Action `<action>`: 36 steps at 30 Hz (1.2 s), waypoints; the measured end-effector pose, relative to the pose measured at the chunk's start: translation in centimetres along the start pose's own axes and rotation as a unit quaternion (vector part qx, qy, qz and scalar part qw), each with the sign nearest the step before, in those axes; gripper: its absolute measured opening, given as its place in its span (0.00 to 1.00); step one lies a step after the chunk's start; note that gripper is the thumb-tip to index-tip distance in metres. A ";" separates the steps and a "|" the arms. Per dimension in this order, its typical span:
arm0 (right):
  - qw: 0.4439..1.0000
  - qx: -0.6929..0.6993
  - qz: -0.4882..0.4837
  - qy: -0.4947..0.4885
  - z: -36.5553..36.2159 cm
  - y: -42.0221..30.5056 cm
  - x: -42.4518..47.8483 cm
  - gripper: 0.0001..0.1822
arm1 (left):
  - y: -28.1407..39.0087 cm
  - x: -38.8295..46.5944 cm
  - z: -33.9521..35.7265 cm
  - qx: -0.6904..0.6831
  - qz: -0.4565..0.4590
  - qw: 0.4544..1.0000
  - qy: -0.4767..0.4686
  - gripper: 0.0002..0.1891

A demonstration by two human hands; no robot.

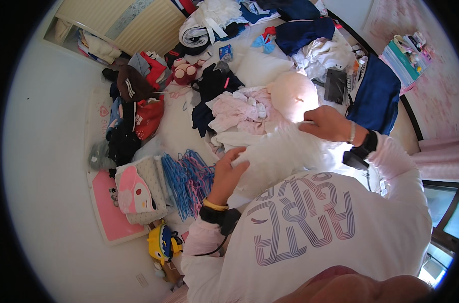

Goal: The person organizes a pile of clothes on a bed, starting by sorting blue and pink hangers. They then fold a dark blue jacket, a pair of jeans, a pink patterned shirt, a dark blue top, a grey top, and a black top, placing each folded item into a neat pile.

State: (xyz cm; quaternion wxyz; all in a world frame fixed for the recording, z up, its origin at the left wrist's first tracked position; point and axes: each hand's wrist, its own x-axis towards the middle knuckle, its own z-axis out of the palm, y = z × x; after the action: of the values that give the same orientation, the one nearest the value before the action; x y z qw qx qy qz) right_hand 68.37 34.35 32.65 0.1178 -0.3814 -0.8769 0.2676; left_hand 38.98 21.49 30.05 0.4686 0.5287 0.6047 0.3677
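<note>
A white fluffy fabric item (286,151) is spread in front of my body. The fingers of my right hand (326,123) are closed on its far right edge. My left hand (229,172) rests at its left edge, thumb and fingers apart; whether it grips the fluff is not plain. Just beyond lie a crumpled pale pink patterned garment (244,108) and a round peach plush cushion (294,94). A pile of blue and pink clothes hangers (188,180) is to the left of my left hand.
Folded bedding (150,189) and a pink-and-white board (112,212) lie at the left. Dark and red clothes (148,117), a red plush toy (184,72) and a black garment (214,85) lie farther off. Navy cloth (377,94) and a dark flat box (335,86) are at the right.
</note>
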 end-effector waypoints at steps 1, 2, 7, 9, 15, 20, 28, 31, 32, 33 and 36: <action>0.999 0.043 0.003 0.015 1.1 -0.3 0.7 0.17 | 0.2 0.6 0.9 -0.010 0.027 0.999 0.023 0.21; 0.996 0.086 0.006 0.031 2.3 -0.6 1.5 0.17 | 0.7 1.3 2.1 -0.020 0.053 0.997 0.045 0.21; 0.921 0.387 0.033 0.038 6.0 -3.4 4.6 0.19 | 3.2 3.3 4.2 -0.105 0.108 0.988 0.021 0.33; 0.831 0.553 0.059 0.017 5.6 -4.9 4.8 0.21 | 2.9 3.6 4.2 -0.034 0.166 0.985 0.020 0.38; 0.935 0.331 -0.032 0.123 6.0 -4.6 5.2 0.29 | 2.7 3.5 3.6 -0.129 0.210 0.965 -0.089 0.41; 0.929 0.355 0.003 0.109 6.2 -1.9 4.6 0.25 | 0.1 2.4 1.9 -0.187 0.121 0.973 -0.062 0.30; 0.890 0.427 0.082 0.138 6.7 6.3 7.0 0.21 | -8.5 -0.7 3.2 -0.216 -0.049 0.975 0.006 0.20; 0.877 0.435 0.075 0.188 4.8 9.8 8.7 0.21 | -10.5 -1.7 3.9 -0.222 -0.100 0.968 0.055 0.19; 0.852 0.480 0.082 0.194 3.9 10.8 9.0 0.22 | -11.4 -2.1 4.1 -0.232 -0.120 0.963 0.070 0.18; 0.850 0.473 0.106 0.205 2.5 11.6 9.6 0.21 | -12.4 -2.7 4.2 -0.242 -0.140 0.956 0.085 0.18; 0.783 0.564 0.114 0.235 -2.0 15.3 11.3 0.21 | -12.5 -3.4 5.3 -0.255 -0.206 0.937 0.120 0.17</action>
State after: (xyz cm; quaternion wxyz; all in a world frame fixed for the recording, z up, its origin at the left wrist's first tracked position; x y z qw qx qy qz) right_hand 70.75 52.00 25.80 0.4828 -0.3948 -0.4652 0.6282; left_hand 40.38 15.72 17.36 0.5771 0.2070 0.6379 0.4661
